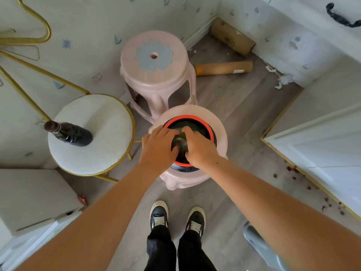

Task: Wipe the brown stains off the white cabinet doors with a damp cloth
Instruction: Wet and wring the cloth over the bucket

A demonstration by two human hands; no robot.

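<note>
— How much room is there?
— The basin (189, 116) fills the near pink stool (220, 124). A second stool (156, 75) stands just behind, a white seat (97, 118) with a bottle (72, 133) to my left. Bare floor (244, 114) separates me from the cabinet door (322, 153), with brown stains (291, 169) at its lower edge.
— Your hands?
— Arms reach down. My left hand (158, 147) and right hand (199, 147) curl round the dark cloth (180, 143) over the basin.
— Its lie?
— Bunched, its length running away from me.

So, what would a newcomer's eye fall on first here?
At the centre, the left hand and the right hand grip a dark cloth in a black basin with an orange rim, on a pink stool. To the left a dark bottle stands on a white stool; brown stains dot the base of the white cabinet at right.
</note>
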